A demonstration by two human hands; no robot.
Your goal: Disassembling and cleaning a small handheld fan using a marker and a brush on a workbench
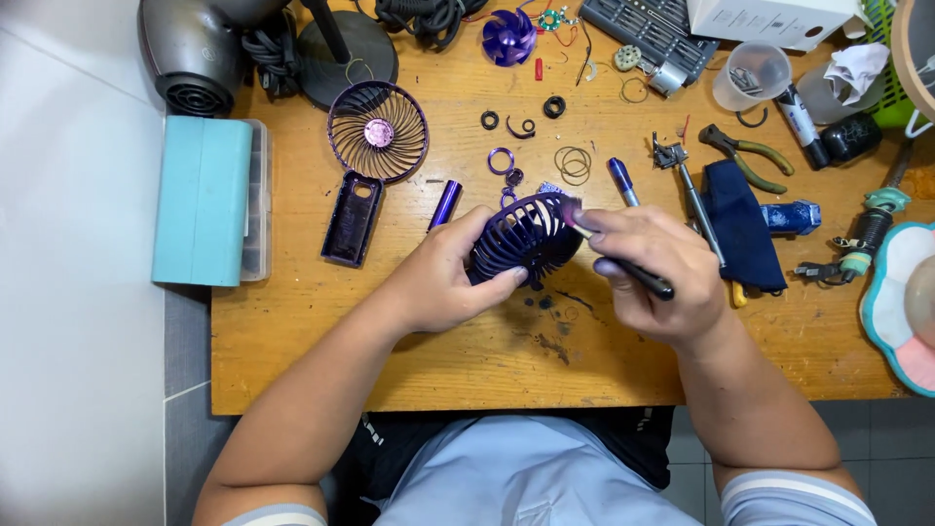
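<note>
My left hand [443, 282] grips a dark purple slatted fan grille [523, 237] just above the wooden table [321, 331]. My right hand [654, 273] holds a thin black-handled brush [623, 263], whose tip rests against the grille's upper right edge. The other half of the fan shell, a round purple grille with a handle [375, 136], lies flat to the upper left. A purple fan blade [508, 37] sits near the table's far edge. A purple cylinder [445, 204] lies just left of the held grille.
Small rings, washers and wire loops [573, 164] are scattered behind my hands. Pliers [748, 156], a dark blue cloth [740, 229], a pen [623, 181] and a plastic cup [752, 76] lie right. A teal box [202, 200] sits at the left edge, a grey hair dryer [195, 49] behind it.
</note>
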